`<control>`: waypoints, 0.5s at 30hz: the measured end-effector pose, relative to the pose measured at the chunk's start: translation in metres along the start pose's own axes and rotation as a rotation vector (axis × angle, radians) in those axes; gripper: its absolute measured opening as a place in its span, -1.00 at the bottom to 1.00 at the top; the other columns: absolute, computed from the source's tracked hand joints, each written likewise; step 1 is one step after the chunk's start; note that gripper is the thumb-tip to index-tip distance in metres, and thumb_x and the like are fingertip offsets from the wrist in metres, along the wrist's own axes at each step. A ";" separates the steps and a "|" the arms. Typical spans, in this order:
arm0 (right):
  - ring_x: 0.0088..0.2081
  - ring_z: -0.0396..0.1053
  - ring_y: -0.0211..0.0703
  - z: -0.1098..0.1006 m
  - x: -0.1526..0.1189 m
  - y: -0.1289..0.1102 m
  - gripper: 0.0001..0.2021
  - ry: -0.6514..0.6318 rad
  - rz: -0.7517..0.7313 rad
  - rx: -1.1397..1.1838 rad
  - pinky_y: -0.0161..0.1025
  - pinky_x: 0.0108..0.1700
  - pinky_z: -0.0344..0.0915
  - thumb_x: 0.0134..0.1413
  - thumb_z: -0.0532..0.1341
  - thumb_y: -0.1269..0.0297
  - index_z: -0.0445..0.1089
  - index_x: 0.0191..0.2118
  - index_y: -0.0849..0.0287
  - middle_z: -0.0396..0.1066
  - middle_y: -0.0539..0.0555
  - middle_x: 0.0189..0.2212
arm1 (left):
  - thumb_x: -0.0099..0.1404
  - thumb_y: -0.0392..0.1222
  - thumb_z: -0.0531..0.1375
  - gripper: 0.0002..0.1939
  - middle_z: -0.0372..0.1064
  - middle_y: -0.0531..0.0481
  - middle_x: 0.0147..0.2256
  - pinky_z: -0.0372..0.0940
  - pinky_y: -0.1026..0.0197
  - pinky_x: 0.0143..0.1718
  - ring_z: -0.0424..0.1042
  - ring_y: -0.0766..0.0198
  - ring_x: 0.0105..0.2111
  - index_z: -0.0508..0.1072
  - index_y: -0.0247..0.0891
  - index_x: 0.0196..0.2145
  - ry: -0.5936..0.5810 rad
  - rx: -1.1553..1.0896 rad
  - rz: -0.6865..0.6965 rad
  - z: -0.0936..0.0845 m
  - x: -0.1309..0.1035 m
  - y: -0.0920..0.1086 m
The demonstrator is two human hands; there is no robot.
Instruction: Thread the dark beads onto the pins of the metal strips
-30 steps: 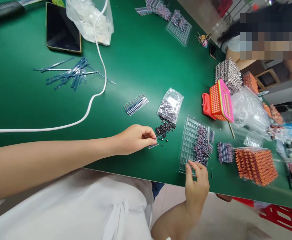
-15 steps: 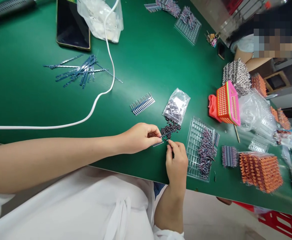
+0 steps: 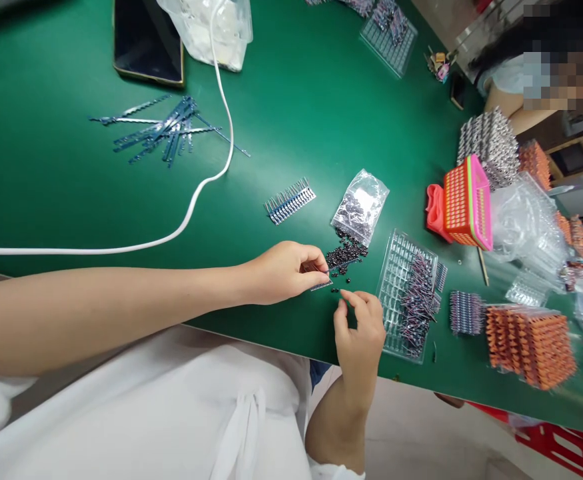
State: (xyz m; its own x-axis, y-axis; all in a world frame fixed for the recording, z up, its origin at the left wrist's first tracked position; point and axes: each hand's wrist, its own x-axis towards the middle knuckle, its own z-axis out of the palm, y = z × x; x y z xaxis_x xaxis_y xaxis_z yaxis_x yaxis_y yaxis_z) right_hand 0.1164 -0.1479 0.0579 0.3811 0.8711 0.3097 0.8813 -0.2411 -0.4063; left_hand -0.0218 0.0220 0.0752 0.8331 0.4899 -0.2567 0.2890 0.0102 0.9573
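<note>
My left hand (image 3: 291, 272) pinches a thin strip (image 3: 321, 285) with small pins, partly hidden by its fingers. Beside its fingertips lies a pile of small dark beads (image 3: 346, 255), spilling from a clear plastic bag (image 3: 360, 208). My right hand (image 3: 360, 327) is just below the pile, thumb and index finger slightly apart, with nothing visible between them. A few loose beads (image 3: 336, 291) lie near its fingertips. Farther up, a pinned strip (image 3: 291, 200) rests on the green table (image 3: 281, 113). To the right of my right hand, a clear tray (image 3: 391, 300) holds many pinned pieces (image 3: 417, 307).
Blue strips (image 3: 171, 130), a phone (image 3: 148, 47), a white cable (image 3: 191, 200) and a white-filled bag (image 3: 221, 33) are at the left. Orange stacks (image 3: 528, 343), a basket (image 3: 466, 200) and plastic bags (image 3: 526, 213) stand right. A person's arm (image 3: 526, 120) shows at upper right.
My right hand's fingertips have drawn down slightly from the pile and parted. Loose beads now show near them. The view has shifted a little; my left hand keeps its hold.
</note>
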 end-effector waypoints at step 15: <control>-0.21 0.31 -0.14 0.011 0.010 0.002 -0.91 -0.091 -0.030 -0.047 -0.17 -0.16 0.31 0.25 0.14 0.38 0.39 -0.23 0.14 0.35 0.07 -0.31 | 0.26 -0.11 0.21 -0.82 0.52 0.02 -0.41 0.26 0.28 -0.35 0.45 0.27 -0.39 0.51 -0.28 -0.33 -0.003 0.008 0.018 0.000 0.000 0.001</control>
State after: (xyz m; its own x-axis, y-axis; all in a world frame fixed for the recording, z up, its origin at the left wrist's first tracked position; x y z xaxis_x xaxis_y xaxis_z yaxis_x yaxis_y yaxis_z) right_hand 0.1186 -0.1347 0.0505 0.3297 0.9129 0.2408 0.9048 -0.2327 -0.3565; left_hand -0.0216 0.0225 0.0759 0.8396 0.4872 -0.2401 0.2780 -0.0057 0.9606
